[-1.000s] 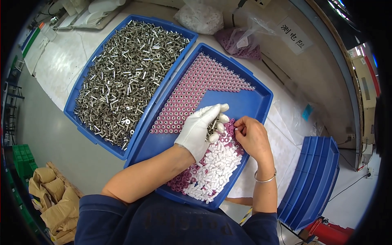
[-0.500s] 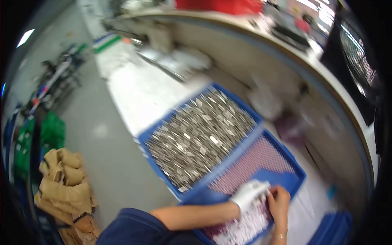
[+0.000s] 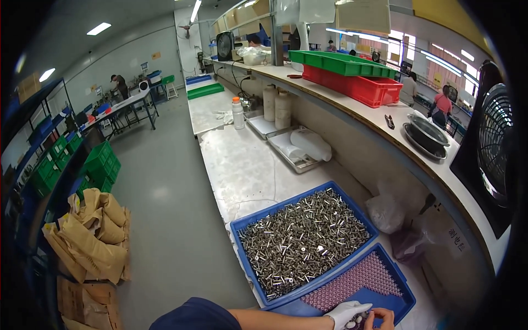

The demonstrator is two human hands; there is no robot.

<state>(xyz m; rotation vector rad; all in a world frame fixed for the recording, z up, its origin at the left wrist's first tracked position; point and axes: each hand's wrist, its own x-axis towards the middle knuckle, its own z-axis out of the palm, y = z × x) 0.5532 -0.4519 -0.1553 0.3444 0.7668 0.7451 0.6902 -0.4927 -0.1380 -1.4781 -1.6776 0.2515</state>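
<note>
Metal pins (image 3: 302,242) fill a blue tray (image 3: 247,261) ahead and to the left of the grip; from my end they look jumbled, sharing no long axis, and the gloved left hand (image 3: 345,314) is the nearer one. Just beyond its fingers I have pink pieces (image 3: 352,286) set in rows within a second tray (image 3: 388,301). That left hand curls around small dark pieces (image 3: 361,317) I can't identify. Rightmost, the bare right hand (image 3: 381,318) is just beside its fingertips; I can't tell whether it pinches anything, since the lower edge crops it.
</note>
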